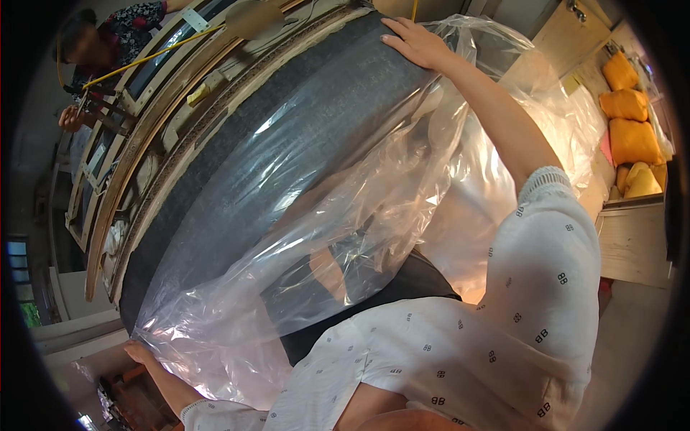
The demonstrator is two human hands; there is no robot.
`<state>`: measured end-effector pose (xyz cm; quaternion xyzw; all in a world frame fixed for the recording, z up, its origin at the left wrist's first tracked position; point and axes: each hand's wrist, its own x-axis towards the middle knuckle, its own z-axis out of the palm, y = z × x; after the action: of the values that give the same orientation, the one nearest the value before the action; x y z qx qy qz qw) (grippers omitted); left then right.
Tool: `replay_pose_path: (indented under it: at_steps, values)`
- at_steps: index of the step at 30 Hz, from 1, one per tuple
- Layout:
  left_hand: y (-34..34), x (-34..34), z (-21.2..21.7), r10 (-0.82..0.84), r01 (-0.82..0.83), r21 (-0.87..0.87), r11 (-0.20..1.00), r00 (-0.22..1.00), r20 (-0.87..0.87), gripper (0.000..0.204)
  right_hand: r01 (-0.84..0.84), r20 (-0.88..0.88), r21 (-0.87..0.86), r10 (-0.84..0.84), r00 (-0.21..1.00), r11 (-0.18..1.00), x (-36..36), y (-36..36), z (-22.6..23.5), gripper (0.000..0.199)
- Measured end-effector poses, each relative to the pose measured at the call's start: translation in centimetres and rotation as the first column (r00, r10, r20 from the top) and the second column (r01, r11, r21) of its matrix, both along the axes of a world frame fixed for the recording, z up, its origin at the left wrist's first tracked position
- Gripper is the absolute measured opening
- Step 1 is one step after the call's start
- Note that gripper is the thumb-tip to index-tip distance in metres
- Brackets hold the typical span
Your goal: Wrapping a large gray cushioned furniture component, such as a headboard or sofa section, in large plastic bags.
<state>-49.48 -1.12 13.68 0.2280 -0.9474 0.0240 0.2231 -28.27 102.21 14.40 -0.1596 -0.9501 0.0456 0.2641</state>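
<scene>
A large sheet of clear plastic film [287, 201] lies over a long dark grey panel [287, 86] and drapes down across my lap. At the panel's lower left corner, my left hand [141, 352] pinches the gathered edge of the film. My right hand [418, 44] rests at the far right end of the panel, fingers and thumb spread over its edge on the film. Wrinkled film bunches beneath my right forearm and trails off to the right.
Beyond the panel runs a curved wooden frame [151, 144]. Across it, a person in a dark patterned top [136, 21] holds a tool joined to a yellow hose [158, 57]. Stacked orange bundles [636, 140] stand at the right, near a wooden cabinet [636, 241].
</scene>
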Motion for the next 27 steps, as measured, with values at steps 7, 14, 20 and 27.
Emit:
replay_pose_path:
  at_steps: [7, 14, 20, 27]
  values:
    - [-8.8, 1.2, 3.2, -0.293, 0.331, 0.004, 0.944, 0.842, -0.453, 0.036, 0.095, 0.141, -0.695, 0.006, 0.99, 0.713, -5.8, 0.7, 0.8, 0.068]
    - [8.0, -4.4, -2.6, -0.105, 0.296, 0.33, 0.896, 0.864, -0.492, 0.032, -0.124, -0.18, 0.348, 0.196, 0.964, 0.929, -7.0, -7.7, 8.5, 0.022]
    - [0.8, -3.3, -1.6, -0.149, 0.143, -0.047, 0.989, 0.873, -0.464, 0.025, -0.869, -0.177, 0.087, 0.866, 0.467, 0.486, 0.8, -35.0, 9.1, 0.028]
    - [9.4, -5.0, -2.6, 0.014, 0.23, 0.319, 0.919, 0.792, -0.611, 0.023, -0.937, 0.055, -0.332, 0.994, 0.093, 0.106, 4.6, -50.6, 1.9, 0.041]
